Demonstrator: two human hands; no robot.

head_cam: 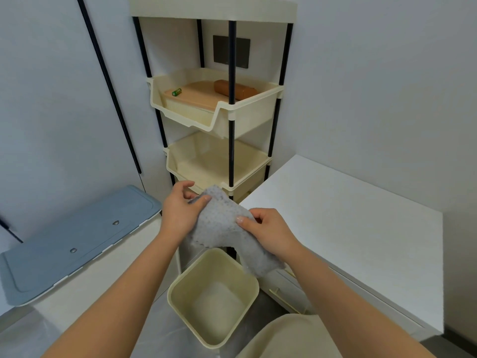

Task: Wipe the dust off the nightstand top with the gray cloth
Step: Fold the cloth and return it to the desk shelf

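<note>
Both my hands hold the gray cloth (pixel 224 228) in the air, just left of the nightstand top.

My left hand (pixel 178 213) has its fingers (pixel 204 198) pinched on the cloth's upper corner, and my right hand (pixel 268 232) has its fingers (pixel 241 220) clenched on the opposite edge, so the cloth stretches between them with its lower end drooping. Directly below it I see a cream square bin (pixel 214 298) on the floor. The white nightstand top (pixel 348 218) lies to the right, apart from the cloth. Behind my hands stands a cream tiered shelf rack (pixel 219 117) on black posts; its upper tray carries a small green battery (pixel 176 92) and a brown roll (pixel 242 89). At left I see a white container with a blue-gray lid (pixel 74 241).
</note>
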